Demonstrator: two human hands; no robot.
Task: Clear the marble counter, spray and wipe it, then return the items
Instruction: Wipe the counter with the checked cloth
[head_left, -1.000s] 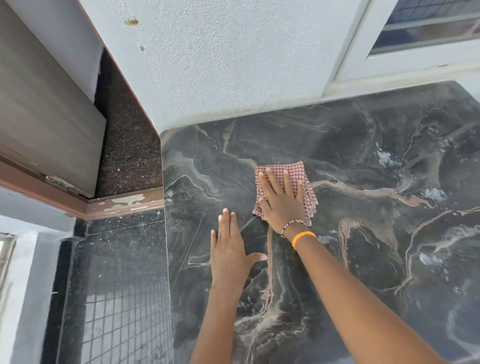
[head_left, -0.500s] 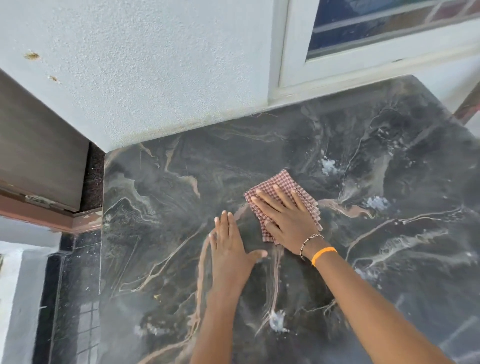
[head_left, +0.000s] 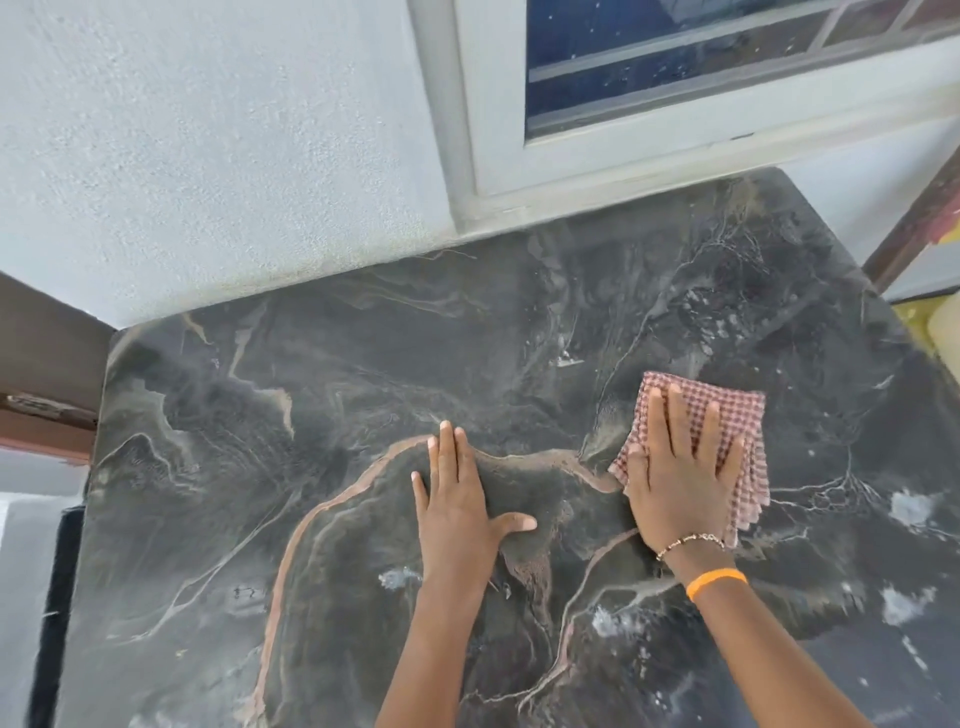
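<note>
Two hands flat on counter (head_left: 363, 364); right hand (head_left: 675, 483) atop cloth (head_left: 737, 415).

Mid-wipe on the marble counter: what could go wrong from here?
White foam patches lie right of the checked cloth and nearer the front edge, so a short pass may miss them. The left hand rests flat on the counter, possibly smudging the surface. The right hand only presses the folded cloth, which could bunch.

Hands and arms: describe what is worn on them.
Both forearms are bare, with no sleeves in view. The right hand has a thin beaded bracelet at the wrist and a plain orange band just behind it. The left hand wears nothing.
</note>
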